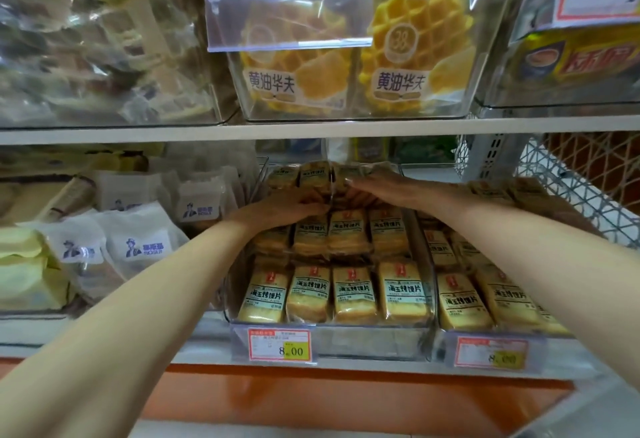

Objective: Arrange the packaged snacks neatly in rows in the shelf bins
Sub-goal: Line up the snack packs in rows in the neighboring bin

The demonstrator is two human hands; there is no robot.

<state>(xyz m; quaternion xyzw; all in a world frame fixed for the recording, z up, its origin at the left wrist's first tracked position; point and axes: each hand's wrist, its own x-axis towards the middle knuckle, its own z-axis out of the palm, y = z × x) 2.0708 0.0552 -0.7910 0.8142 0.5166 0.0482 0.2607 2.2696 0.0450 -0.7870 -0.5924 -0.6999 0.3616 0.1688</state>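
A clear plastic bin (332,337) on the lower shelf holds yellow packets of toasted bun slices (353,294) standing in rows. Both my arms reach deep into it. My left hand (291,207) lies flat on the packets of a back row, fingers stretched to the right. My right hand (384,186) rests flat on the packets beside it, fingers pointing left toward the other hand. Neither hand grips a packet. A second bin (498,344) on the right holds more of the same yellow packets, less evenly set.
White bread bags (138,243) fill the lower shelf on the left. The shelf above (311,128) carries a clear bin of butter waffle packs (349,57). A wire basket (568,188) stands at the right. Price tags (280,344) hang on the bin fronts.
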